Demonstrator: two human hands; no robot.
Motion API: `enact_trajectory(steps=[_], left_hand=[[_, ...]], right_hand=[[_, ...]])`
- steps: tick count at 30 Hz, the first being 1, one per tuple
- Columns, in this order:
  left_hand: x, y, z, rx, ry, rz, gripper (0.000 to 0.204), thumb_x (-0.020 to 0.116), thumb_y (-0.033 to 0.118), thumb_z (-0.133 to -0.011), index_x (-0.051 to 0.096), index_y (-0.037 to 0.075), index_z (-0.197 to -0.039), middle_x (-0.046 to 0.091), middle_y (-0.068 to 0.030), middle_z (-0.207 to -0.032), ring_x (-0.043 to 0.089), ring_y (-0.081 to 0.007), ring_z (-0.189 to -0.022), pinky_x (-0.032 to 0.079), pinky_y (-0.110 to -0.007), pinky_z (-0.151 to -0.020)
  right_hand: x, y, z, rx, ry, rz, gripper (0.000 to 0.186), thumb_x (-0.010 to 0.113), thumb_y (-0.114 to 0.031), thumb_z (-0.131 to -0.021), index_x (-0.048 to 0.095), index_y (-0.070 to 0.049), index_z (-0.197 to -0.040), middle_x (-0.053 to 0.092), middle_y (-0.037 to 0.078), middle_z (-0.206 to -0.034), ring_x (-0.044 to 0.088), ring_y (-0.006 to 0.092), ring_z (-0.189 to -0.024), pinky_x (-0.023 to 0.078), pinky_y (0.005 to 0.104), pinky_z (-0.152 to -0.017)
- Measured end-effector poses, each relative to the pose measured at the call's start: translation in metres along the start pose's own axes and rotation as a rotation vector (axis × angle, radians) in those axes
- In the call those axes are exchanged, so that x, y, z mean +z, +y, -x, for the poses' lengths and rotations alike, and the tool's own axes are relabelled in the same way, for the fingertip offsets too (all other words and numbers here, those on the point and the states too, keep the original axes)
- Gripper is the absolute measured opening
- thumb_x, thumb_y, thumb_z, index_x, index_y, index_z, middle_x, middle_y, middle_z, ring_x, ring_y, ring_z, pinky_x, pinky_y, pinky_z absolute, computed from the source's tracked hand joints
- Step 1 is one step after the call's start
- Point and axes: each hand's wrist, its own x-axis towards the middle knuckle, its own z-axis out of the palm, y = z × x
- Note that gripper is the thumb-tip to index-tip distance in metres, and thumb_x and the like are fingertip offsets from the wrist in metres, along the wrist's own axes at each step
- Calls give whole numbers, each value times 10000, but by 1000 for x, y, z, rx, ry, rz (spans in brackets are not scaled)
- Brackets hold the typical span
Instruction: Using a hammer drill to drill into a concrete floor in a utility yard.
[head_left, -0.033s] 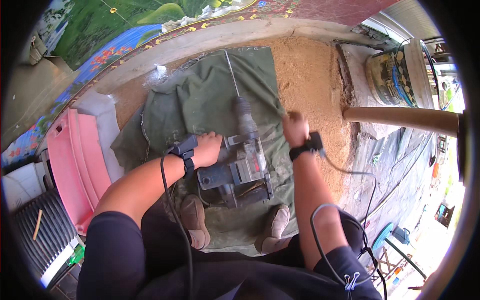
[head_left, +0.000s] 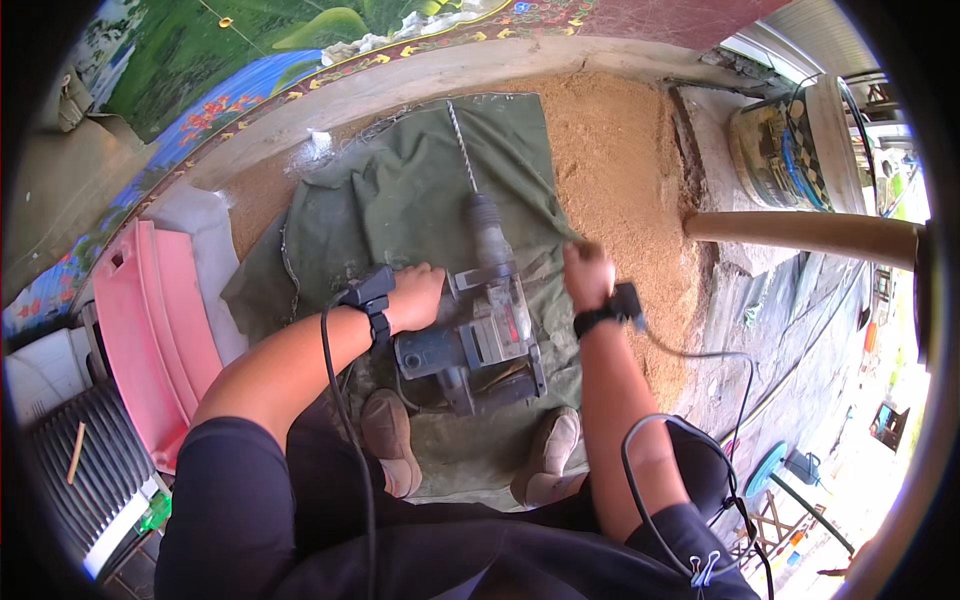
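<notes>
A grey rotary hammer drill (head_left: pixel 490 330) lies on a green cloth (head_left: pixel 390 190), its long twisted drill bit (head_left: pixel 461 145) pointing away from me. On its left side, my left hand (head_left: pixel 412 298) is closed, seemingly around the side handle, which the fingers mostly hide. My right hand (head_left: pixel 588 280) is a closed fist to the right of the drill, above the cloth's right edge. A small brownish shape shows at its far side, too blurred to name. Both wrists carry black straps with small boxes and cables.
Sawdust-like brown grit (head_left: pixel 625 190) covers the floor right of the cloth. A pink plastic piece (head_left: pixel 160 330) stands at left. Along the back runs a painted wall (head_left: pixel 250 70). Farther right are a bucket (head_left: pixel 770 150) and a thick brown pole (head_left: pixel 800 230). My shoes (head_left: pixel 390 430) rest on the cloth.
My right hand has shifted slightly nearer to me and a little left. The left hand and the drill stay put.
</notes>
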Motion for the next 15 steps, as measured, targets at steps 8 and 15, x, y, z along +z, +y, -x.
enact_trajectory(steps=[8, 15], left_hand=[[-1, 0, -19, 5, -166, 83, 374, 650, 177, -768, 553, -32, -1063, 591, -221, -1115, 591, -383, -1047, 494, -459, -880], [-3, 2, -6, 41, -52, 126, 355, 638, 199, -768, 561, -51, -1007, 631, -236, -1008, 624, -397, -949, 509, -473, -827]], right_hand=[[-13, 68, 178, 890, 50, -320, 569, 601, -485, -868, 546, -8, -1173, 619, 116, -978, 588, 194, -780, 465, 327, -670], [-8, 18, 237, 1515, -234, -1219, 847, 442, -730, -844, 389, -93, -1399, 503, 142, -1319, 374, 345, -1304, 269, 568, -1062]])
